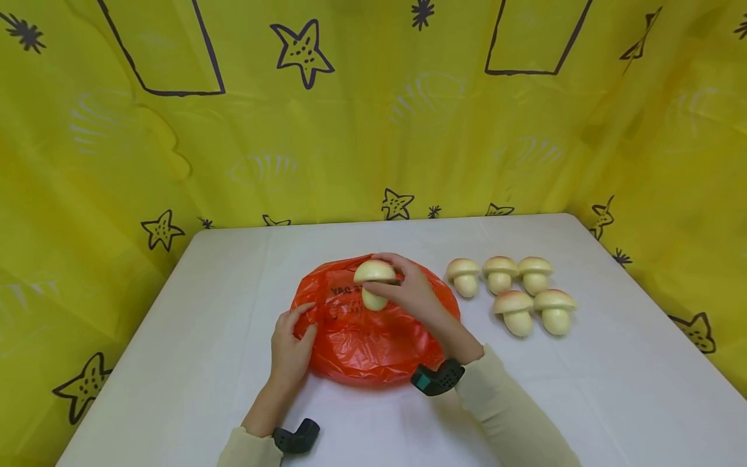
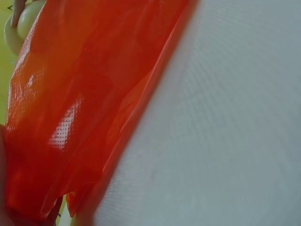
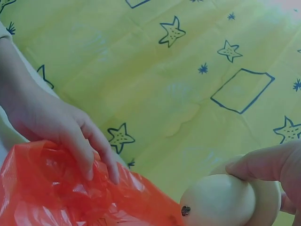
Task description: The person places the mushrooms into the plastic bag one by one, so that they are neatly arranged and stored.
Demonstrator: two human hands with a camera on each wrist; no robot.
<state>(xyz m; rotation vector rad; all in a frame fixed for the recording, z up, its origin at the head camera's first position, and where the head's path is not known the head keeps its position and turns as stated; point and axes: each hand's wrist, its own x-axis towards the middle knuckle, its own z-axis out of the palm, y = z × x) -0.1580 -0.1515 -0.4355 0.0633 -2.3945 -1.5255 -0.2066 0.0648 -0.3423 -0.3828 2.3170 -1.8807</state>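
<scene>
From the head view I note a yellow sheet (image 1: 350, 139) hung behind and along both sides of a white table (image 1: 169, 383). I find its surface softly folded and printed with dark-outlined starfish (image 1: 302, 53), small spiky bursts (image 1: 423, 13), pale striped motifs (image 1: 428, 96) and four-sided outlines (image 3: 242, 91). I record the table's far corners as rounded, its far edge standing close before the sheet. Through the right wrist view I observe a bright, washed-out patch (image 3: 289, 5) at the upper right.
</scene>
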